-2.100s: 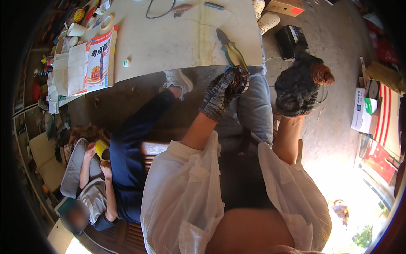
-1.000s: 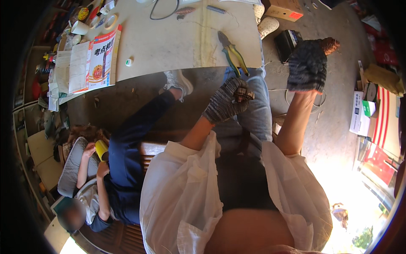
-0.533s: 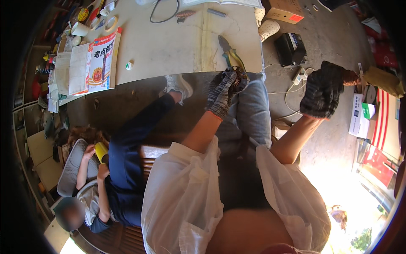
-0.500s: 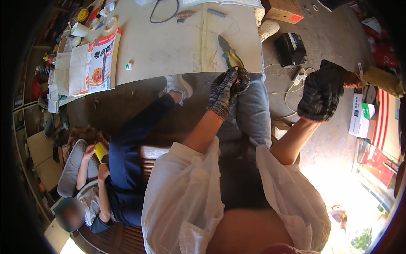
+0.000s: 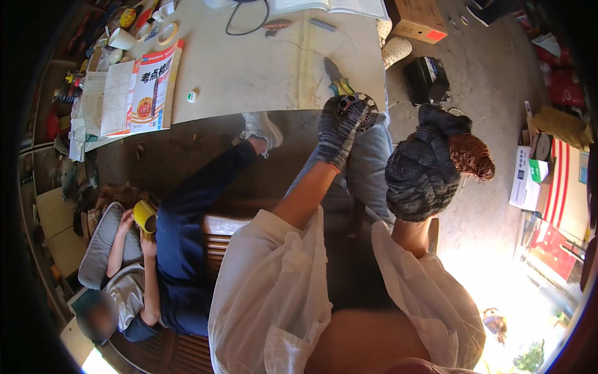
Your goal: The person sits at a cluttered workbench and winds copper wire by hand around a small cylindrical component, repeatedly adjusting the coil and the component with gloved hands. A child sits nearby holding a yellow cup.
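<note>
My left hand, in a dark knitted glove, is closed on a round slotted metal core, like a motor stator, at the table's near edge. Just beyond it lie pliers with yellow-green handles, partly covered by this hand. My right hand, gloved alike, is closed on a bundle of thin copper wire that sticks out on its right side. It hangs over my lap, right of the core and nearer to me. Any wire running between the two is too fine to make out.
On the pale table lie a book, tape rolls, a black cable loop and a small grey rod. At left a person holds a yellow cup-like thing. A black box stands on the floor.
My right hand has come left and closer to my body with the copper wire. My left hand has shifted slightly right with the core. The seated person's yellow thing has tilted and risen.
</note>
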`<state>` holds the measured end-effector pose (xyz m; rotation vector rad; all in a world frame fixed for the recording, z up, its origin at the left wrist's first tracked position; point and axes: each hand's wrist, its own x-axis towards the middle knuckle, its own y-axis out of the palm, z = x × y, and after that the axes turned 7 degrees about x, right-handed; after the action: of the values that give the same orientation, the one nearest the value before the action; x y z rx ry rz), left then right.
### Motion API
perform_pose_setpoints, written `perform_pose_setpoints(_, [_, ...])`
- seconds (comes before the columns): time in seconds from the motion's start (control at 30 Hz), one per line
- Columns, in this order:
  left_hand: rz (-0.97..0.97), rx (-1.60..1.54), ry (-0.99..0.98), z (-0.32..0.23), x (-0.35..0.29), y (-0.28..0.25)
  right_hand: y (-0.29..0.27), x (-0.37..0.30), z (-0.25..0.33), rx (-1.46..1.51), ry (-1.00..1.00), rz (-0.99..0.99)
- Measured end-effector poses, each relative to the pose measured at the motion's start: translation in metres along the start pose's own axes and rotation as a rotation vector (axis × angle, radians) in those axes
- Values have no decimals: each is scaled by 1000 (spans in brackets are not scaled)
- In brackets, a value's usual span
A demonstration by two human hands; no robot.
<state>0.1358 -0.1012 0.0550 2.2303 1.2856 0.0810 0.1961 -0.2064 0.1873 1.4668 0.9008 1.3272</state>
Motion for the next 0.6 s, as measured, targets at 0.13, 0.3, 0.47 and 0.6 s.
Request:
perform_pose_setpoints(0.13, [25, 57, -32, -4, 31, -26, 12, 2, 14, -70, -59, -34])
perform_pose_setpoints(0.3, [-61, 392, 171, -6, 87, -70, -8, 13, 29, -225, -487, -578])
perform_pose_setpoints(0.47, [16, 742, 404, -1, 128, -125, -20, 55, -2, -707, -587, -869])
perform_pose_setpoints(0.6, [-4, 1401, 446, -34, 117, -94, -38, 46, 10, -466, -469, -692])
